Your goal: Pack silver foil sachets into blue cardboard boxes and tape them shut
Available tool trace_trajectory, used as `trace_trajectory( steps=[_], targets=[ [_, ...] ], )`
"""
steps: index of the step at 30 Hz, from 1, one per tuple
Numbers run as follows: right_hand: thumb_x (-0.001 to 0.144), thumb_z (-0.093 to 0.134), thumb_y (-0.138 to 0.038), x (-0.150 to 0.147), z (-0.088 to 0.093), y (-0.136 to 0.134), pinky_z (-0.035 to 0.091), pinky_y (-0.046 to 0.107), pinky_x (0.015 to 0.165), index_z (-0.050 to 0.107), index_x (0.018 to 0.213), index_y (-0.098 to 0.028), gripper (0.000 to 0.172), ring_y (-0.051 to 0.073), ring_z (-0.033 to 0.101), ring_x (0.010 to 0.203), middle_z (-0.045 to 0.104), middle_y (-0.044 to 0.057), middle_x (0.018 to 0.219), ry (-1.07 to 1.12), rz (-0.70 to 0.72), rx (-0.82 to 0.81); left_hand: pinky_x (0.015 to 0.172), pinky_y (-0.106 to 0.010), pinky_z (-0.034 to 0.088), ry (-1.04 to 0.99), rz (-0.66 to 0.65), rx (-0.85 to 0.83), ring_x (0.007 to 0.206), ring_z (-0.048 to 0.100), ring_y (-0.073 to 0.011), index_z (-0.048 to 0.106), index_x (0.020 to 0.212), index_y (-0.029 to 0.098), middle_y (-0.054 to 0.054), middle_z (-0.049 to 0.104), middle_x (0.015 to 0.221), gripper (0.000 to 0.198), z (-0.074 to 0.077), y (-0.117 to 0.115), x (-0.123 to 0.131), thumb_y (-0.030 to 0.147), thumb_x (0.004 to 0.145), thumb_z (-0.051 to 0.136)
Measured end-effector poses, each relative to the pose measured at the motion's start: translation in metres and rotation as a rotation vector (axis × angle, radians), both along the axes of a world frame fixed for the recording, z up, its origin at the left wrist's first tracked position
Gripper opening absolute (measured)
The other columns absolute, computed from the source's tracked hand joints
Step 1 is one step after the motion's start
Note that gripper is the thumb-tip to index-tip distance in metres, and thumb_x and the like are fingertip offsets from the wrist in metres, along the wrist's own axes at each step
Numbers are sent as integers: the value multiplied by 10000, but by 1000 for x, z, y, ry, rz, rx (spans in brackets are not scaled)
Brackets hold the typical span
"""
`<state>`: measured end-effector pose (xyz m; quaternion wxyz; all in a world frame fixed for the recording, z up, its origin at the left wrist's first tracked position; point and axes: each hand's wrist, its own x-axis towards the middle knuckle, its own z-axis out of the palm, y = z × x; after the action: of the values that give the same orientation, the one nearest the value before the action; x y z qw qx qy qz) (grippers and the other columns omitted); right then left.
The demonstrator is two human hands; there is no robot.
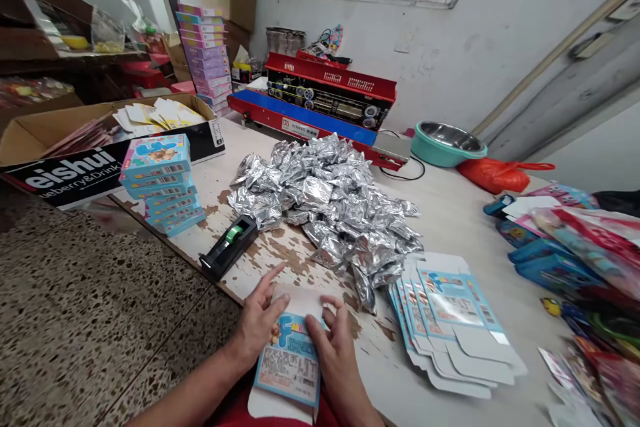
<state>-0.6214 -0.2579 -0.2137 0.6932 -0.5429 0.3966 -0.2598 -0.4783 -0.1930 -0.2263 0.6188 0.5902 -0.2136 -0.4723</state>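
Note:
Both of my hands grip one small printed carton (290,357) at the near edge of the table. My left hand (259,321) grips its left side, index finger pointing out over the tabletop. My right hand (334,339) pinches the carton's right side with curled fingers. The carton is light blue with white end flaps. Just right of my hands lies a fanned stack of flat unfolded cartons (450,320). Beyond my hands sits a big pile of silver foil packets (325,203).
A black tape dispenser (229,247) and a stack of closed blue boxes (163,181) stand to the left. A red and blue sealing machine (320,103) sits at the back, a teal bowl (447,144) beside it. Colourful packages (575,260) crowd the right edge. An open cardboard box (100,140) is left.

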Motion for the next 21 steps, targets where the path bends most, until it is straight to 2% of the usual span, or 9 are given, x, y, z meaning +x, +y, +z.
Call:
trace_trajectory(
  steps=[2,4,6,8,10,13,18,20,21],
  targets=[
    [770,676,-429,3,2,-1,512,309,646,340,1212,-283,574,173,626,722,625,17,970,-39,3,86,593,-217,444,-19,-47,-25,656,557,-123,675,836,132,-34,630,800,370,1,3,9,493,761,657],
    [703,732,-364,5,0,0,502,300,654,389,1170,-268,587,173,630,754,605,35,1045,-47,55,105,596,-216,439,-126,-209,12,659,558,-135,676,719,124,-32,629,732,335,7,6,21,458,726,698],
    [630,780,-302,6,-7,3,491,285,656,416,1147,-257,634,166,616,778,568,30,1069,-60,110,83,629,-218,449,-236,-448,31,713,590,-155,724,831,150,-34,673,797,278,17,8,31,409,734,695],
    [584,812,-267,7,-15,8,486,275,654,360,1227,-274,786,158,600,787,528,17,1074,-62,117,38,688,-230,465,-346,-659,39,800,631,-179,729,1042,218,-35,714,955,314,27,8,37,385,792,636],
    [586,821,-263,7,-19,13,495,278,681,291,1296,-285,886,158,596,815,504,23,1105,-30,111,-18,747,-238,469,-450,-716,34,874,651,-195,708,1116,255,-28,719,1047,328,33,6,40,380,853,557],
    [643,786,-277,8,-19,17,522,306,720,219,1353,-287,909,175,608,860,480,60,1186,16,108,-69,782,-232,465,-512,-660,36,916,658,-199,721,1090,243,-19,726,1042,315,36,0,44,367,871,533],
    [742,665,-266,12,-14,20,441,229,494,300,1299,-302,667,61,524,540,479,48,1208,60,45,-48,687,-201,452,-568,-973,-1,800,655,-175,745,1022,223,-17,741,899,282,37,-7,64,293,870,519],
    [789,636,-320,10,-15,17,445,239,530,474,1165,-255,415,81,540,584,534,40,1140,85,71,-128,744,-213,461,-561,-1034,-40,838,652,-180,740,1042,230,-26,739,925,284,33,-2,70,275,864,523],
    [809,621,-347,9,-16,16,469,257,602,561,1049,-228,274,114,573,679,562,41,1090,104,88,-196,778,-221,465,-547,-988,-29,874,650,-184,737,1047,229,-30,735,962,284,30,3,70,276,862,526]
  ],
)
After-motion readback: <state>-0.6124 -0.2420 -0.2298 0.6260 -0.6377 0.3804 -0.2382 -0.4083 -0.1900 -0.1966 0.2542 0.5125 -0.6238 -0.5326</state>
